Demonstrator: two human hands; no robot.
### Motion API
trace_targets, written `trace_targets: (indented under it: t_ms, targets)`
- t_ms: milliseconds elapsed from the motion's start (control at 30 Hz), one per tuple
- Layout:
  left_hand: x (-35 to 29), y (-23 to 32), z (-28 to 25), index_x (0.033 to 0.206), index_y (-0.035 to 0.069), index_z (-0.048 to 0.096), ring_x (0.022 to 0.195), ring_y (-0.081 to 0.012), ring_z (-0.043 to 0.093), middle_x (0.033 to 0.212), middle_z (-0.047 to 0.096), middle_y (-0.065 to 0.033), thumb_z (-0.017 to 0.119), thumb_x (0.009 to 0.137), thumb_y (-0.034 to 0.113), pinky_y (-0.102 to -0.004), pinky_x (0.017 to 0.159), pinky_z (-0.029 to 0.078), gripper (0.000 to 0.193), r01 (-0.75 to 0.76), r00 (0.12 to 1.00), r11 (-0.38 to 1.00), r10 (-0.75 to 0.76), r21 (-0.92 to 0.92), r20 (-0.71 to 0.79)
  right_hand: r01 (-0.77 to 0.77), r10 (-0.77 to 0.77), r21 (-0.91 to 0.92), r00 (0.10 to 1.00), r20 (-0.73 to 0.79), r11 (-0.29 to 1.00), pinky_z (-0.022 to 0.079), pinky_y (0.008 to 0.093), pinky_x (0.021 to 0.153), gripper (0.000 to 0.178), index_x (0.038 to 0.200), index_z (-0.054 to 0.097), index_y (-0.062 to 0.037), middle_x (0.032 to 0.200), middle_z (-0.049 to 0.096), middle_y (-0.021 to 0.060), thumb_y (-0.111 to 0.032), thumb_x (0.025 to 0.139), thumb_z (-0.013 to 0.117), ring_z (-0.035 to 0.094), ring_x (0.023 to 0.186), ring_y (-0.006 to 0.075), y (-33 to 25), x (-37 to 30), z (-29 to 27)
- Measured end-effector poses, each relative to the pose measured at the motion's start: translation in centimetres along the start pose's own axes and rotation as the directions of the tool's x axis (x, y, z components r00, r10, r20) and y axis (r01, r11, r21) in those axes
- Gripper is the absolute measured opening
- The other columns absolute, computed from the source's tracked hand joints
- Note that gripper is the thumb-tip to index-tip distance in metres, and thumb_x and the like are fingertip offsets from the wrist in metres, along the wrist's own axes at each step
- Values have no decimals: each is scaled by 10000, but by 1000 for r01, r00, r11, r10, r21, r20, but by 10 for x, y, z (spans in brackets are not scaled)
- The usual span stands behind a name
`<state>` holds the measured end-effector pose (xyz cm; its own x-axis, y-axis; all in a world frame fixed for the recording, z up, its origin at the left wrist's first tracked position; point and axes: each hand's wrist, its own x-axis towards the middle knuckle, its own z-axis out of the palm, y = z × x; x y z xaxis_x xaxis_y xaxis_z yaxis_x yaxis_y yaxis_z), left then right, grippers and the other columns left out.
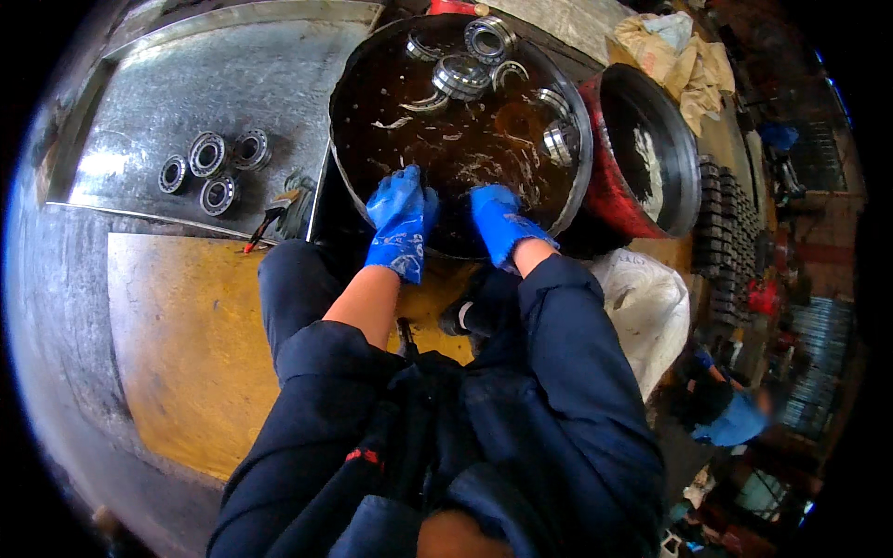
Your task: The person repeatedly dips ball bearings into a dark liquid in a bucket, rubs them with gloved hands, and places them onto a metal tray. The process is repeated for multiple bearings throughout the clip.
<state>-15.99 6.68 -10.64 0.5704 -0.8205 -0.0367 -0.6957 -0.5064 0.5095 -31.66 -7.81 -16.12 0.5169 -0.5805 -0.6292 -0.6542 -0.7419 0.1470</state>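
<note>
Both my hands wear blue rubber gloves and reach into a round metal tub of dark brown liquid at its near side. My left hand is inside the near left rim, its fingers bent and closed; whatever they hold is hidden. To its right, my right hand points down into the liquid, which hides its fingers. Toward the far side of the tub lie a large roller bearing, another bearing and several curved bearing pieces. A further bearing sits by the right wall.
Left of the tub, a shallow metal tray carries several bearings and a brush. A red drum stands against the tub's right side, with a white sack nearer me. Dark ridged parts are stacked farther right. Another person is at lower right.
</note>
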Motion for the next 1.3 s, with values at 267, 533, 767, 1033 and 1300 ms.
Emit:
trace_targets:
  t_ms: [267, 533, 767, 1033, 1300]
  targets:
    - [2, 21, 2, 1221, 94, 676, 1083, -340, 671, 1148, 725, -138, 656, 841, 340, -467, 928, 546, 453, -47, 999, 998, 47, -38, -7, -51, 48, 131, 998, 27, 990, 517, 517, 988, 363, 1242, 731, -92, 1267, 697, 199, -238, 920, 651, 667, 1166, 392, 15, 35, 20]
    - [0, -2, 3, 1247, 88, 670, 1094, -339, 672, 1167, 720, -147, 655, 842, 329, -464, 944, 546, 472, -17, 1000, 1000, 17, -2, -18, -89, 101, 292, 994, -28, 952, 501, 544, 1004, 418, 1263, 720, -100, 1327, 665, 215, -362, 970, 578, 649, 1201, 407, 13, -3, -2]
    - [1, 4, 5, 1205, 79, 674, 1090, -346, 671, 1121, 721, -151, 652, 839, 341, -470, 927, 547, 451, -40, 998, 999, 39, -14, -58, -27, 31, 87, 998, -51, 996, 533, 523, 941, 340, 1232, 739, -119, 1265, 696, 199, -276, 970, 590, 678, 1121, 423, -6, -3, -16]
    - [-1, 0, -1, 1201, 80, 686, 1066, -337, 681, 1095, 727, -139, 661, 831, 341, -456, 918, 551, 453, -15, 999, 999, 14, -35, -36, -8, 38, 275, 994, -104, 961, 554, 485, 931, 353, 1098, 787, -107, 1194, 723, 182, -240, 775, 736, 692, 1109, 390, 6, -6, 2]
    - [0, 3, 4, 1228, 97, 681, 1087, -340, 676, 1139, 727, -135, 660, 837, 354, -464, 933, 546, 469, -13, 1000, 1000, 13, 12, -13, 115, -99, -206, 991, 88, 972, 477, 528, 1066, 351, 1306, 705, -129, 1369, 645, 188, -256, 998, 596, 653, 1217, 370, -13, 10, -8]
